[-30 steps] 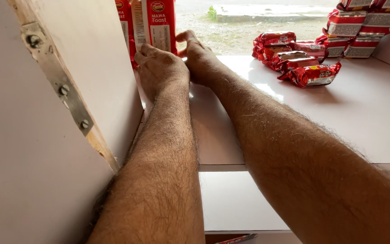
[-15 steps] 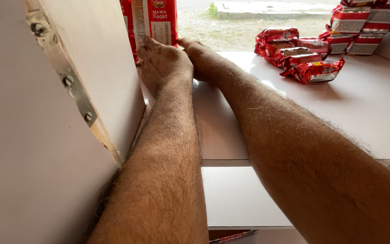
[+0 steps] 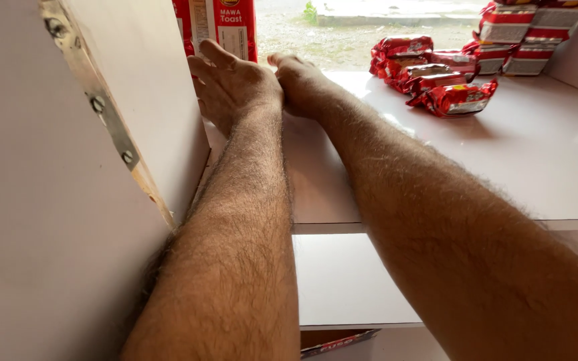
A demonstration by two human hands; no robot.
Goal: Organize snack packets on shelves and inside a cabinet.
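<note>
While both forearms are being stretched across the white shelf (image 3: 536, 174), the tall red carton (image 3: 225, 27) is being met at the shelf's far left end, where it is being kept upright against the white side panel (image 3: 162, 100). The left hand (image 3: 235, 83) is being laid flat and open beside the carton's base, fingers spread and reaching toward the panel, nothing being gripped. The right hand (image 3: 302, 80) is being rested just beside it, knuckles up and fingers curled downward at the foot of the carton; whether anything is being held beneath it cannot be told.

Farther right on the same shelf, a loose heap of red snack packets (image 3: 429, 73) is being left lying, well apart from both hands. Behind it, in the far right corner, stacked red-and-white packs (image 3: 530, 33) are being piled against the wall.

Below, a lower white shelf (image 3: 342, 281) is being shown between the arms, and a red box edge (image 3: 339, 343) is being glimpsed beneath it; its contents are hidden. On the left, a metal hinge strip (image 3: 102, 113) with screws is being carried along the edge of an open door
</note>
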